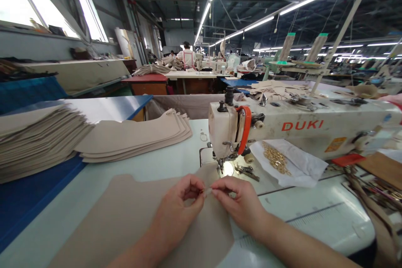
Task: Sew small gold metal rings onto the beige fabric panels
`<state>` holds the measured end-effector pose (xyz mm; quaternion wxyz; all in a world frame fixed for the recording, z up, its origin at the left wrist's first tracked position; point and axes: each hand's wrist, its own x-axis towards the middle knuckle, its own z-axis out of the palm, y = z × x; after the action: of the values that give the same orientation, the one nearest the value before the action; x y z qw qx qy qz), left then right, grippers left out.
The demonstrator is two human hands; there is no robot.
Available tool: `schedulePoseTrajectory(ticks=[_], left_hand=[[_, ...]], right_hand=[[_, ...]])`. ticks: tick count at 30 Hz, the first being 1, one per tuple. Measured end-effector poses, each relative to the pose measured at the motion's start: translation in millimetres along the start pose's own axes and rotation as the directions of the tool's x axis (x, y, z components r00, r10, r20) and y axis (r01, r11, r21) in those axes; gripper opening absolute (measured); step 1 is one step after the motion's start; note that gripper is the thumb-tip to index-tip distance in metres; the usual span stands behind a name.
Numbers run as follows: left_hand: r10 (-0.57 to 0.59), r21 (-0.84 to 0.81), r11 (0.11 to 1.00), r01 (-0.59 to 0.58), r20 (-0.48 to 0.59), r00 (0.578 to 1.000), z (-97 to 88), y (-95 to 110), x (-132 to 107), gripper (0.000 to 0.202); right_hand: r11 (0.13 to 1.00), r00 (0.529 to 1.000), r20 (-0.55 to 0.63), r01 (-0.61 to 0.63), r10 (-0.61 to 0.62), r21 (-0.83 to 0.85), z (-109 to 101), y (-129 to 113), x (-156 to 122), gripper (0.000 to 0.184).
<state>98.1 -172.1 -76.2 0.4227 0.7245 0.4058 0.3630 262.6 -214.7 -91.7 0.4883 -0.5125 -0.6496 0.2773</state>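
Note:
My left hand (180, 205) and my right hand (240, 203) meet fingertip to fingertip just in front of the sewing machine (224, 130). Each pinches an end of a small pale strip (207, 191), too small to name for certain. Beneath both hands a large beige fabric panel (132, 205) lies flat, with one corner reaching toward the machine's needle area, where a light shines. To the right, a white paper (301, 169) holds a heap of small gold metal pieces (276, 158). Thread snips (247, 171) rest on the machine bed.
Stacked beige panels (135, 138) lie at the left, beside a taller pile (40, 138) on a blue surface. Thread cones (286, 48) stand behind the machine. Brown straps (370, 201) hang at the right edge. Farther back, a person (186, 55) sits among other worktables.

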Motion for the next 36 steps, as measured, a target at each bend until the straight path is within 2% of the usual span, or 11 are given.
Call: schedulePoseTrajectory(ticks=[4, 7, 9, 13, 15, 17, 20, 26, 29, 32, 36], left_hand=[[0.033, 0.059, 0.998, -0.034, 0.02, 0.999, 0.9, 4, 0, 0.002], [0.064, 0.184, 0.979, -0.083, 0.103, 0.993, -4.1, 8, 4, 0.008], [0.08, 0.305, 0.945, -0.121, 0.145, 0.986, -9.2, 6, 9, 0.02], [0.193, 0.557, 0.764, -0.324, 0.282, 0.94, -15.0, -10, 14, 0.042], [0.205, 0.627, 0.659, -0.415, 0.381, 0.902, -14.5, -16, 10, 0.046], [0.2, 0.664, 0.599, -0.447, 0.417, 0.887, -13.0, -18, 2, 0.048], [0.222, 0.682, 0.575, -0.452, 0.401, 0.889, -11.6, -19, -13, 0.051], [0.247, 0.67, 0.619, -0.411, 0.331, 0.911, -15.3, -19, -25, 0.053], [0.269, 0.671, 0.607, -0.426, 0.332, 0.904, -14.0, -18, -19, 0.045], [0.356, 0.667, 0.598, -0.445, 0.277, 0.893, -5.6, -12, -8, 0.03], [0.476, 0.645, 0.563, -0.517, 0.258, 0.841, 10.5, -7, 9, 0.022]], right_hand=[[0.99, 0.999, 0.018, 0.047, -0.045, -0.134, -1, -4, 0, 0.013], [0.991, 1.0, 0.007, 0.011, -0.01, -0.136, -6, -6, 0, 0.013], [0.992, 0.999, 0.005, -0.045, 0.046, -0.115, -11, -4, -1, 0.013], [0.983, 0.983, 0.021, -0.181, 0.181, -0.005, -23, 1, -5, 0.011], [0.956, 0.957, 0.054, -0.288, 0.285, 0.057, -27, 1, -6, 0.01], [0.917, 0.919, 0.1, -0.389, 0.381, 0.086, -26, -1, -4, 0.01], [0.876, 0.874, 0.162, -0.475, 0.458, 0.082, -20, -6, 6, 0.014], [0.84, 0.82, 0.219, -0.543, 0.529, 0.006, -11, -7, 33, 0.022], [0.828, 0.799, 0.24, -0.56, 0.551, -0.036, -11, -8, 39, 0.025], [0.814, 0.776, 0.264, -0.577, 0.573, -0.07, -14, -11, 41, 0.026], [0.811, 0.759, 0.299, -0.576, 0.579, -0.108, -18, -15, 44, 0.027]])
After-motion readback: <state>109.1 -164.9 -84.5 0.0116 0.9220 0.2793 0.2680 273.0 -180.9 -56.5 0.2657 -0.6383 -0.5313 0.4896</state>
